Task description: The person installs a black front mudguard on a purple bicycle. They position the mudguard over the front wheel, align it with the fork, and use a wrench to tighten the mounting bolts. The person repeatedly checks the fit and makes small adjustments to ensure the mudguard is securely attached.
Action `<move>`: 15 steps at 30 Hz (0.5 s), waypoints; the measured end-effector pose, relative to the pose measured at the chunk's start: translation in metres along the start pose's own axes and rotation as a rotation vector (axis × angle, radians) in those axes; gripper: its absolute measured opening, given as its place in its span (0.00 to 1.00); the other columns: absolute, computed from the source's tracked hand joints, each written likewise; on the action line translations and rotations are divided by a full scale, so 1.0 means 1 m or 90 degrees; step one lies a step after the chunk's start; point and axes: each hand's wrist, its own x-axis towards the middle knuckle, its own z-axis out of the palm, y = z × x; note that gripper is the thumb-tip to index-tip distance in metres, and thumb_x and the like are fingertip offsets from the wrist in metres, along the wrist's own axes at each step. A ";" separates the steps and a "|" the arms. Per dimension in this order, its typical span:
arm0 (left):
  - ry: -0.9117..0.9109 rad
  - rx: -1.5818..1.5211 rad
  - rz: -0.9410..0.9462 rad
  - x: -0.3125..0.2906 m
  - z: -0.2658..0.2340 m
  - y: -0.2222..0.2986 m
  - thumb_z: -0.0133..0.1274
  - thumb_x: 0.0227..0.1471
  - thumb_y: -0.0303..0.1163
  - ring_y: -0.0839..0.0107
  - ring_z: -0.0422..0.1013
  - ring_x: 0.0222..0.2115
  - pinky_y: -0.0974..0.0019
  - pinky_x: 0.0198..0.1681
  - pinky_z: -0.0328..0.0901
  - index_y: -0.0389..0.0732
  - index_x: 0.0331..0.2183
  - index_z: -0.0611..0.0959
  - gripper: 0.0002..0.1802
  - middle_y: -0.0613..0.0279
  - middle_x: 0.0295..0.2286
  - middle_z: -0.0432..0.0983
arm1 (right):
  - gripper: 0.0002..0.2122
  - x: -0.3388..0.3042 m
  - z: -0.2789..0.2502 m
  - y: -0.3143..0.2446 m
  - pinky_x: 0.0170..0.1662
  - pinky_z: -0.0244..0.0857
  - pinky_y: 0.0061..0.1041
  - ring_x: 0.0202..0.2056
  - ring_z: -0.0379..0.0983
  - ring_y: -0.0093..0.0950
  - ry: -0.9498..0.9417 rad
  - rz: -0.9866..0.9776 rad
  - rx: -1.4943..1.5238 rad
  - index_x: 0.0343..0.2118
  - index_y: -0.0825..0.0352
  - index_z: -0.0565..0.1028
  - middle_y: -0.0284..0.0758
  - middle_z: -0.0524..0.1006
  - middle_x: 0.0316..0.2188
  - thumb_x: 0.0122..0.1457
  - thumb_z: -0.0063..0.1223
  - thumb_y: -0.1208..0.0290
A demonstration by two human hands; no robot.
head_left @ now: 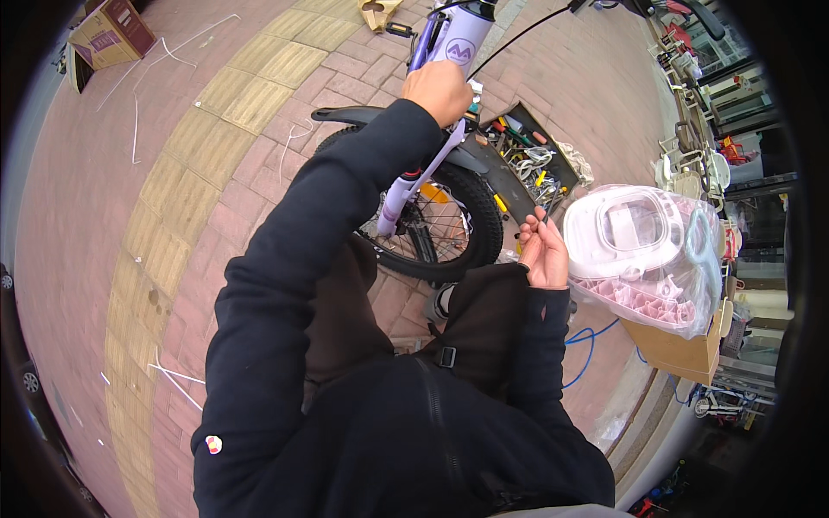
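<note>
A light purple bicycle [399, 205] stands in front of me, its front wheel between my knees. My left hand [439, 93] is closed around it, just below the purple tube with the round emblem. On the front wheel sit a knobby black tyre [485, 226] and a black mudguard [350, 115]. Held off to the right of the wheel, my right hand [546, 255] has its fingertips pinched on a small dark thing, too small to name. Just beyond those fingers lies an open tool box [514, 194] with screwdrivers, spanners and other loose tools.
At right, a plastic-wrapped pink and white basket-like item [626, 233] rests on a cardboard box [678, 350]. A blue hose [591, 345] curls beside it. White strips [136, 121] are scattered on the paving at left, near another carton [112, 33]. Shop goods line the right side.
</note>
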 end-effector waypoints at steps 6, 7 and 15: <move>-0.011 0.046 0.025 0.003 0.001 0.000 0.46 0.42 0.33 0.62 0.74 0.18 0.63 0.30 0.68 0.31 0.15 0.80 0.16 0.56 0.13 0.75 | 0.19 -0.014 0.005 0.000 0.28 0.68 0.22 0.31 0.69 0.28 -0.075 0.218 -0.047 0.54 0.66 0.61 0.37 0.72 0.36 0.59 0.44 0.73; -0.040 0.015 0.001 0.005 -0.001 0.000 0.46 0.42 0.33 0.63 0.74 0.18 0.64 0.29 0.68 0.31 0.16 0.80 0.16 0.56 0.13 0.75 | 0.21 -0.017 0.009 0.000 0.29 0.68 0.20 0.31 0.69 0.27 -0.053 0.211 -0.114 0.55 0.67 0.60 0.36 0.72 0.35 0.57 0.46 0.75; -0.287 0.068 -0.099 0.027 -0.006 0.018 0.46 0.49 0.34 0.71 0.75 0.16 0.69 0.22 0.69 0.27 0.22 0.79 0.18 0.56 0.17 0.78 | 0.31 -0.026 0.025 -0.013 0.47 0.66 0.23 0.32 0.71 0.26 -0.145 0.019 -0.277 0.57 0.74 0.57 0.34 0.70 0.27 0.48 0.53 0.84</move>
